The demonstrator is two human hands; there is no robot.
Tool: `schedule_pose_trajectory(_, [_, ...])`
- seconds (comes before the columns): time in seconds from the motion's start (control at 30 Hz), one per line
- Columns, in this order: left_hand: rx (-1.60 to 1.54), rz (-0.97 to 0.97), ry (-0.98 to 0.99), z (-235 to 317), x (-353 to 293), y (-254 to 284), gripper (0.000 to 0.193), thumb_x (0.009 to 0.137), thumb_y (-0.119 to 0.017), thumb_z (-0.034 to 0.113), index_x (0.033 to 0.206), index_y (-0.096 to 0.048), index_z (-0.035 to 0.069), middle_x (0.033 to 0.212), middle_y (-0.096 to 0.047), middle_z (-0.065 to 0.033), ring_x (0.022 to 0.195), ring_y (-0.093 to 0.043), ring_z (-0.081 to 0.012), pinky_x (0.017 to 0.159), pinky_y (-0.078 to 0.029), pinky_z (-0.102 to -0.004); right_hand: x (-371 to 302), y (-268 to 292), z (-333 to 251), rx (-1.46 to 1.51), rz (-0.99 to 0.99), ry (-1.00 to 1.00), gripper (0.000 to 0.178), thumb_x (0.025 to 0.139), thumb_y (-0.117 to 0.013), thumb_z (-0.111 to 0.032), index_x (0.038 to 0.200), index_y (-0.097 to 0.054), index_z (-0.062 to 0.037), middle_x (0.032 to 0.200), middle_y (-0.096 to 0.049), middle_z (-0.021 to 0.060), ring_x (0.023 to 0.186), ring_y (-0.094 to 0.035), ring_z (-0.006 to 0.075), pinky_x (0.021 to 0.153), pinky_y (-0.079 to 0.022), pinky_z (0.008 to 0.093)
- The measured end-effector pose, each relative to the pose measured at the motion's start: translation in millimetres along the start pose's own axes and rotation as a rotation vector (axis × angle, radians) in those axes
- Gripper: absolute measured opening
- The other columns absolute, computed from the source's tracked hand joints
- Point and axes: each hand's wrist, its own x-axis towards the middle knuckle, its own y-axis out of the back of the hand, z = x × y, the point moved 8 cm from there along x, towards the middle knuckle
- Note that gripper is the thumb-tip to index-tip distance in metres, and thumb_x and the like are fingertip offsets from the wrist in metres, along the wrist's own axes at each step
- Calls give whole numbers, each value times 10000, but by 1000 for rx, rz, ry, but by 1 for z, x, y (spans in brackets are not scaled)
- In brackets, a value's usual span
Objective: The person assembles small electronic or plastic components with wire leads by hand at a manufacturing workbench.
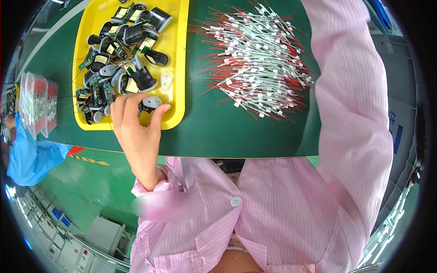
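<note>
My left hand (139, 120) reaches into the near edge of a yellow tray (180, 91). Its thumb and fingers curl around a small electronic part (152, 102) with a light grey oval cap and a black body; the fingers partly cover it. Beside the hand lie several black housings (144, 78) with green circuit boards (95, 91), thin wires and cream-coloured patches. A loose white oval plate (167, 80) with holes rests just beyond my thumb. My right arm, in a pink striped sleeve (350, 91), stretches up past the top edge, and the hand is out of view.
On the green table (255, 141) to the right of the tray spreads a large pile of red and white wires (261, 59) with white connectors. Clear plastic boxes (38, 104) of similar wires stand at the left edge. Another person's blue sleeve (34, 154) shows at far left.
</note>
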Motion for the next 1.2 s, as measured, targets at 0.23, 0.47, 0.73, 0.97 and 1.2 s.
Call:
schedule_pose_trajectory(0.23, [-593, 320, 197, -19, -15, 11, 348, 796, -745, 48, 1034, -495, -1, 941, -644, -157, 792, -609, -205, 745, -497, -314, -204, -46, -132, -193, -268, 577, 139, 673, -625, -50, 807, -653, -29, 842, -621, 126, 821, -650, 304, 628, -534, 401])
schedule_pose_trajectory(0.47, [-824, 458, -43, 21, -21, 31, 260, 902, -570, 31, 1141, -482, -21, 888, -600, -191, 736, -583, -198, 663, -474, -285, -216, -78, -126, -61, -26, 621, 93, 644, -625, -52, 737, -629, -56, 776, -523, 48, 772, -563, 249, 676, -494, 368])
schedule_pose_trajectory(0.73, [-391, 281, -244, 86, -27, 37, 367, 648, -810, 28, 993, -718, 113, 950, -523, -116, 793, -520, -253, 652, -443, -339, -235, -20, -131, 417, -119, 395, 203, 637, -600, 42, 835, -589, -5, 760, -539, 130, 754, -533, 317, 653, -432, 410])
schedule_pose_trajectory(0.97, [-241, 157, -270, 92, -6, -1, 292, 632, -710, -25, 897, -696, 97, 913, -533, -104, 789, -548, -267, 563, -445, -356, -236, -26, -110, 435, -7, 368, 228, 638, -582, 96, 851, -579, 16, 792, -554, 149, 745, -524, 364, 647, -432, 428])
schedule_pose_trajectory(1.2, [-704, -66, -200, 89, -4, -8, 156, 737, -691, -39, 872, -676, 39, 908, -546, -108, 732, -550, -207, 567, -432, -295, -242, -35, -83, 1058, -196, -73, 202, 760, -623, 96, 957, -614, 50, 880, -655, 109, 826, -650, 193, 715, -514, 300])
